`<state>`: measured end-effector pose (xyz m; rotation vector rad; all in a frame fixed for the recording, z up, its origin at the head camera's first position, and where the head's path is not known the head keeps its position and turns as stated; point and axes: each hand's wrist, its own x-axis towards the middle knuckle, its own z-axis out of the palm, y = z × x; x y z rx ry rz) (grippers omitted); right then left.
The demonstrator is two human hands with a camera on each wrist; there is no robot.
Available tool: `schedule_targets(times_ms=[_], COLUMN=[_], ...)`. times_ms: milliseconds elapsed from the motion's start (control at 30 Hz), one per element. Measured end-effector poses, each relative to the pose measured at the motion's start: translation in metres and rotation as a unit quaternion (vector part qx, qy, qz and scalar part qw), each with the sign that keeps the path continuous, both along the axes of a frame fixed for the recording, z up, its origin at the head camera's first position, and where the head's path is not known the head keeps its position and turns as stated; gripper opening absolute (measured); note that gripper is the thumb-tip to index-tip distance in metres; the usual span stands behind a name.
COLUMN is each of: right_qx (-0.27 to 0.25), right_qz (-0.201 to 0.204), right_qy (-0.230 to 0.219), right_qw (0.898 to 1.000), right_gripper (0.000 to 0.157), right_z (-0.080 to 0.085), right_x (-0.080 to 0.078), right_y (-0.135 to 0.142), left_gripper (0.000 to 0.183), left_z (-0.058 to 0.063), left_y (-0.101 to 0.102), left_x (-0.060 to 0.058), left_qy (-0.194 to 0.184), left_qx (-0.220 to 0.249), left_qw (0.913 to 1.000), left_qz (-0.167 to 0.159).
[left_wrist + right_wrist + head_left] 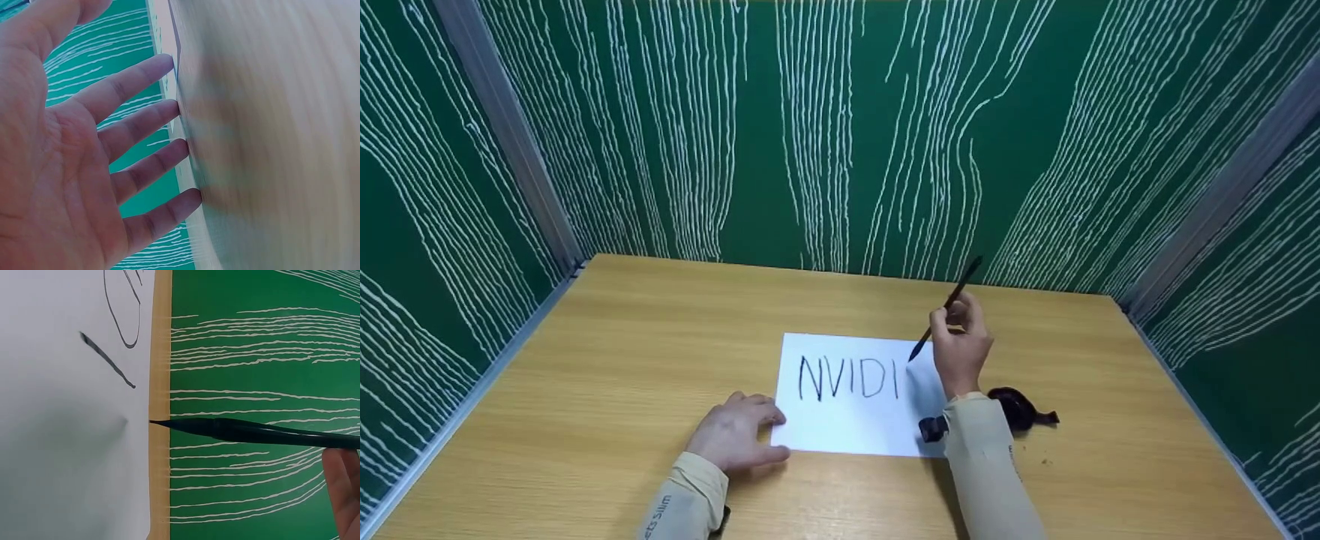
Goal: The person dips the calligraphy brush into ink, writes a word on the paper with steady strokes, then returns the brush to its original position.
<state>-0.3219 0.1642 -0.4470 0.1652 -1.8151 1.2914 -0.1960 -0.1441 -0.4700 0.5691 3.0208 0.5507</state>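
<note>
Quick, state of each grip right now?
Left grip: open, holding nothing, at the paper's left edge.
Right grip: closed, holding the brush.

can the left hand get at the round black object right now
Probably not easily: the right sleeve lies between the left hand and the round black object, partly covering it in the head view.

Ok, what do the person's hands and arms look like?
The left hand and right hand are bare. Left sleeve and right sleeve are pale beige, with dark lettering. A black device juts out by the right sleeve; a dark edge shows by the left.
</note>
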Motion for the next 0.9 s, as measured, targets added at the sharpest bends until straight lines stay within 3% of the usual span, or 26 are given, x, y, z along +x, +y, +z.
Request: schedule_targets(times_ms=[700,900], right_qx=[0.021,0.02], right_qz=[-0.006,-0.009], right_qy=[-0.025,-0.032], right_qw=[0.999,0.999], right_gripper=[0.021,0.02], right_z=[-0.003,0.01], right_x=[-0.003,0.011], right_y=[0.0,-0.008], left_gripper=[0.045,0.045], left_z=[-0.002,-0.003], left_y=[0.0,0.0], left_x=[-0.001,-0.001], left_qy=[0.002,-0.008], left_qx=[0.007,0.009], left_qw=[1.0,0.9999], left_qz=[0.003,0.007])
